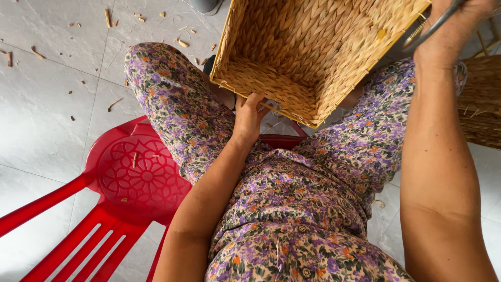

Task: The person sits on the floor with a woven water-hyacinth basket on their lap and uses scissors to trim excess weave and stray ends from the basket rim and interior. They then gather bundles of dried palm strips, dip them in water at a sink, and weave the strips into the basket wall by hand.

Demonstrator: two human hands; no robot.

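Woven basket (pixel 308 52) sits tilted on the person's knees in the upper middle of the frame, and the trimming of its rim seems to be the step in hand. Left hand (pixel 249 116) holds the lower edge, fingers (pixel 254 99) curled narrow on it. Right hand (pixel 453 28), at the upper right, is closed around metal scissors (pixel 430 28) at the basket's corner; the next cut likely needs the blades placed on a loose straw end.

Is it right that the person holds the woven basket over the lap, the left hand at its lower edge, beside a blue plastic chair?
Not quite: the head view shows a red plastic chair, not blue. The left hand does grip the lower edge of the woven basket over the lap.
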